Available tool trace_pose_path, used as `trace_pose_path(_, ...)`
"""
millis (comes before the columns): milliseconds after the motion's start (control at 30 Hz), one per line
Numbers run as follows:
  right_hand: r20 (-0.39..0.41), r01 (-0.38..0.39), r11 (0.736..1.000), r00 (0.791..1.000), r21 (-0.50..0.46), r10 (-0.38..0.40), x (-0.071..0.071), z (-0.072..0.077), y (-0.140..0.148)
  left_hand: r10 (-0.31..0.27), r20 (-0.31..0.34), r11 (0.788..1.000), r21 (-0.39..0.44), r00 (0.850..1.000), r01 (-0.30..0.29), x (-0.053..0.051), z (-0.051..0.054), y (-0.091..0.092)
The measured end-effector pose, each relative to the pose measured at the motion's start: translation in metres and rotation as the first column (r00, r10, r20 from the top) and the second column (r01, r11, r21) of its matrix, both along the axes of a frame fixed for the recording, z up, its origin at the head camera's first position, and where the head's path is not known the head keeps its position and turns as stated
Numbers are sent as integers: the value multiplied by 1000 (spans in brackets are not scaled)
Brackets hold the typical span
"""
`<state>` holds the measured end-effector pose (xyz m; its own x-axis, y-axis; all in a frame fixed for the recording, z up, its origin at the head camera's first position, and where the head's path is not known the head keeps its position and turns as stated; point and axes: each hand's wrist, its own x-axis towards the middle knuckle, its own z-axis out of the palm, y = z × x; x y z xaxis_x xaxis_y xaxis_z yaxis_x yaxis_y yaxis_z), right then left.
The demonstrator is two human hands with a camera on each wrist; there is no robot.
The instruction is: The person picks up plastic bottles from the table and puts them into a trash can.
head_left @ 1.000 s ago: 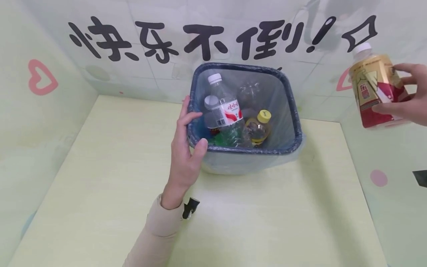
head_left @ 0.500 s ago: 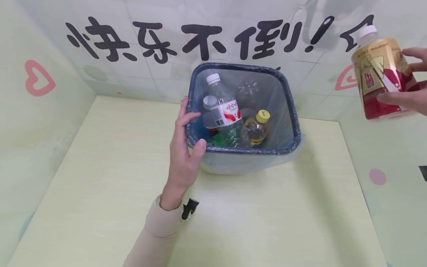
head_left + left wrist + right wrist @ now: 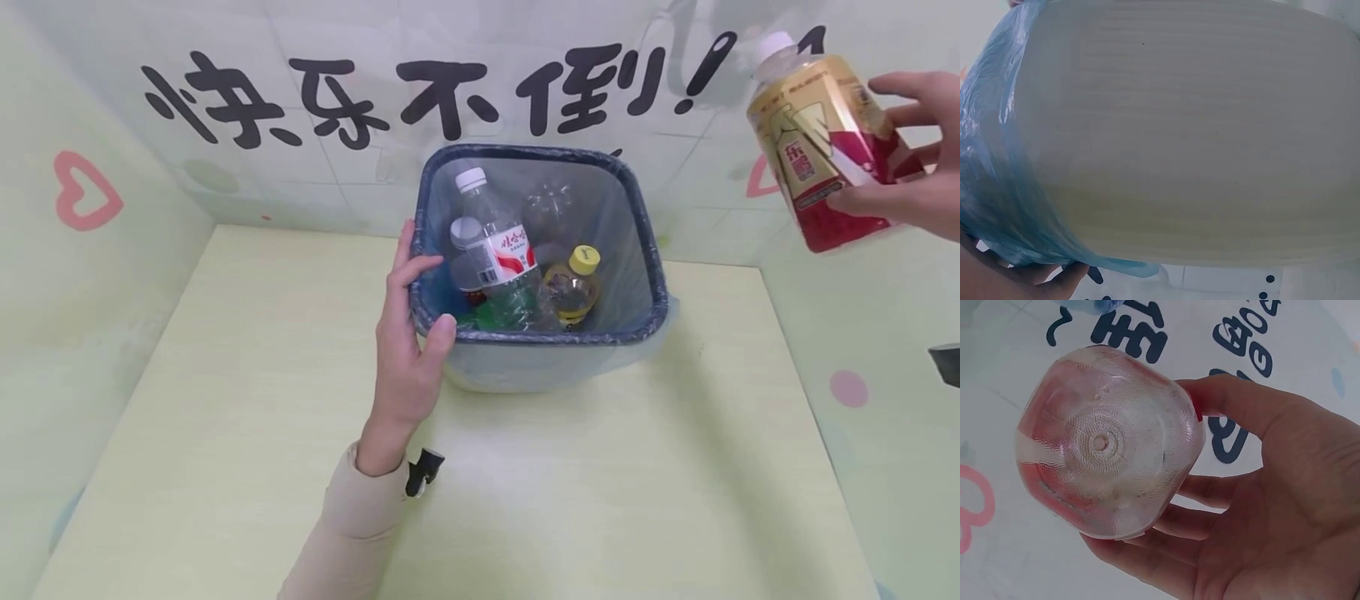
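Note:
At the right of the head view, my right hand (image 3: pixel 911 158) grips a plastic drink bottle (image 3: pixel 832 150) with a gold-and-red label and a white cap. The right wrist view shows the bottle's clear base (image 3: pixel 1104 444), thumb and fingers around its sides. My left hand (image 3: pixel 408 350) holds the left front corner of a bin (image 3: pixel 555 339), thumb over the front rim, fingers along the left side. A clear bottle (image 3: pixel 510 250) with a white cap leans inside the bin, beside a yellow-capped bottle (image 3: pixel 573 287). The bin's pale wall (image 3: pixel 1179 125) fills the left wrist view.
A thin plastic liner (image 3: pixel 660 321) covers the bin's rim and hangs down outside. The bin stands on a pale yellow tabletop (image 3: pixel 525 500), close to the back wall (image 3: pixel 337 183), which bears large black characters. Side walls rise at left and right.
My right hand has shifted up and then left with the bottle, which now leans more toward the bin. My left hand stays on the bin; the view has shifted slightly.

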<state>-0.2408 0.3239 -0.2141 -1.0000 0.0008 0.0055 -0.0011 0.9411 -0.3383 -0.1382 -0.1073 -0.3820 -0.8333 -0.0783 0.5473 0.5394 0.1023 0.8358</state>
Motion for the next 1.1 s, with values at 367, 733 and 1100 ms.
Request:
trace_pose_path(367, 42, -186, 982, 982, -17, 187, -11, -3, -15, 21, 20, 1000, -12, 1000, -21, 2, 0, 0)
trace_pose_path(733, 37, -232, 972, 972, 46, 230, -5, 4, -40, -10, 7, 1000, 8, 1000, 10, 0, 0, 0)
trace_pose_path(1100, 49, -319, 915, 947, 246, 317, -15, 6, -66, -8, 5, 1000, -1, 1000, 8, 0, -1, -1)
